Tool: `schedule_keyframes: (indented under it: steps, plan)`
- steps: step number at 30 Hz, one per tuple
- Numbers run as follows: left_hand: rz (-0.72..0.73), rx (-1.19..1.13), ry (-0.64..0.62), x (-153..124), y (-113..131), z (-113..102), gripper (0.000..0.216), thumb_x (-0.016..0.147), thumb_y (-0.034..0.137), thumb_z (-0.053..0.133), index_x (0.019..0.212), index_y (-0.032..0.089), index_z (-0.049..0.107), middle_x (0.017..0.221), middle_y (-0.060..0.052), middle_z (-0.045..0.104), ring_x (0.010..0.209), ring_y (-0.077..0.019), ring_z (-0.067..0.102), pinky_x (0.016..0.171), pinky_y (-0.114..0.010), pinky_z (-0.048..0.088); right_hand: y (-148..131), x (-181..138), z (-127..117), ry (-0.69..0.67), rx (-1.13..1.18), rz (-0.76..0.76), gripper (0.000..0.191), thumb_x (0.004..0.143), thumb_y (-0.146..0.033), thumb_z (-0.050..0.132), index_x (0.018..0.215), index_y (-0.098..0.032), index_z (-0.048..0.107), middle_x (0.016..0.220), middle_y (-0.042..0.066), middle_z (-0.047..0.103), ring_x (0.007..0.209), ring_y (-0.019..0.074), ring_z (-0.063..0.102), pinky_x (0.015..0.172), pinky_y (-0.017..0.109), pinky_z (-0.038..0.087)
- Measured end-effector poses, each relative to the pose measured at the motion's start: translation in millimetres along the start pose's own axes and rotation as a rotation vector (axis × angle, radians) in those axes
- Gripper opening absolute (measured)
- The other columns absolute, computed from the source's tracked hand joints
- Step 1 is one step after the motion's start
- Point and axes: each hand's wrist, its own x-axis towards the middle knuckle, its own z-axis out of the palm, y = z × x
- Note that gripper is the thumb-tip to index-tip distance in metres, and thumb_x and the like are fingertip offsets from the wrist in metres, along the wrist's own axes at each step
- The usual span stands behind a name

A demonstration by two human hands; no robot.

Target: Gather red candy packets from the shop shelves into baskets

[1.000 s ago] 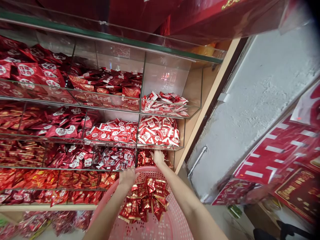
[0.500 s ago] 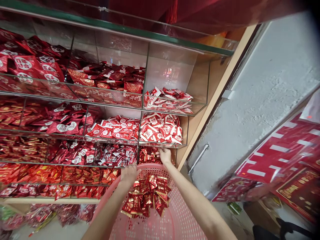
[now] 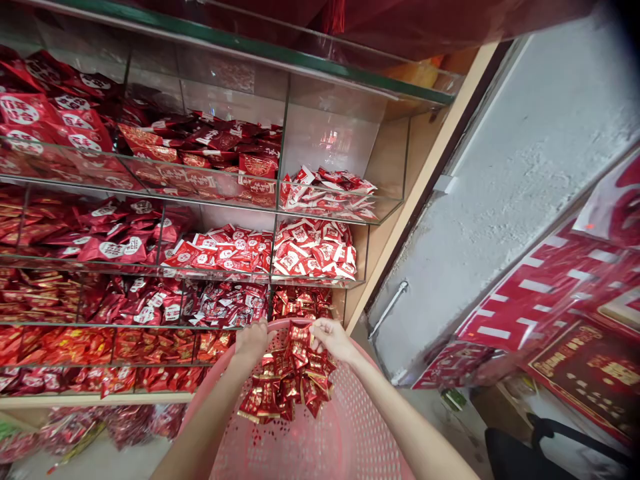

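Observation:
A pink perforated plastic basket (image 3: 320,447) is held up against a glass shelf unit. My left hand (image 3: 251,341) is closed over its far rim. A heap of red and gold foil sweet packets (image 3: 287,390) lies in the basket. My right hand (image 3: 330,337) hovers over the heap, fingers pinched on a few of the same packets. Just beyond it is the glass compartment (image 3: 303,303) holding more of those red and gold packets.
The glass shelves (image 3: 280,200) hold several compartments of red wrapped sweets, some with white labels. A wooden side panel (image 3: 400,213) and a rough grey wall (image 3: 500,187) stand to the right. Red printed sheets (image 3: 550,300) lean at the far right.
My right hand has come back out of the lower right compartment and now sits over the basket with packets in its fingers. My left hand stays on the rim.

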Motion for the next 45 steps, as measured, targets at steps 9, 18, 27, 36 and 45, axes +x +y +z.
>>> schedule_keyframes:
  steps: [9, 18, 27, 36, 45]
  plan:
    - [0.014, 0.014, -0.009, -1.7, 0.4, -4.8, 0.048, 0.087, 0.042, 0.030, 0.114, 0.006, 0.048, 0.097, -0.019, 0.062, 0.090, -0.0271, 0.059, 0.072, -0.036, 0.045, 14.0, -14.9, 1.3, -0.468, -0.263, 0.211, 0.026, 0.069, -0.041, 0.060, 0.065, -0.016, 0.051, 0.045, -0.006, 0.051, 0.041, 0.0080, 0.052, 0.041, 0.017, 0.036]
    - [0.009, 0.008, -0.023, 0.1, 0.4, -6.2, 0.048, 0.087, 0.042, 0.032, 0.114, 0.006, 0.048, 0.098, -0.019, 0.062, 0.093, -0.0274, 0.059, 0.074, -0.037, 0.045, 27.2, -8.9, 6.7, -0.390, -0.349, 0.208, 0.021, 0.074, -0.027, 0.052, 0.058, -0.016, 0.045, 0.043, -0.007, 0.047, 0.036, 0.0060, 0.048, 0.038, 0.014, 0.031]
    - [0.011, 0.026, -0.014, 1.3, -0.5, -2.9, 0.047, 0.087, 0.042, 0.030, 0.114, 0.008, 0.048, 0.097, -0.018, 0.062, 0.092, -0.0270, 0.059, 0.073, -0.036, 0.044, 30.8, -8.9, 14.4, -0.217, -0.568, 0.182, 0.010, 0.071, -0.019, 0.054, 0.062, -0.016, 0.051, 0.045, -0.006, 0.048, 0.040, 0.0067, 0.051, 0.041, 0.015, 0.030]
    - [0.002, 0.027, -0.011, 0.5, 1.5, -3.8, 0.049, 0.087, 0.043, 0.031, 0.115, 0.006, 0.048, 0.099, -0.020, 0.060, 0.092, -0.0269, 0.059, 0.073, -0.036, 0.044, -2.4, -1.5, 12.4, 0.081, -1.041, -0.041, 0.027, 0.076, -0.035, 0.054, 0.057, -0.017, 0.056, 0.056, 0.000, 0.056, 0.054, 0.0088, 0.049, 0.048, 0.021, 0.024]
    - [-0.004, 0.017, -0.002, 2.1, 0.8, -0.1, 0.050, 0.087, 0.042, 0.028, 0.117, 0.006, 0.047, 0.101, -0.019, 0.061, 0.092, -0.0267, 0.059, 0.073, -0.036, 0.046, -31.4, 76.5, 19.9, 0.289, -1.204, -0.042, 0.021, 0.081, -0.036, 0.050, 0.086, -0.019, 0.061, 0.086, 0.008, 0.065, 0.080, 0.0182, 0.061, 0.060, 0.024, 0.035]
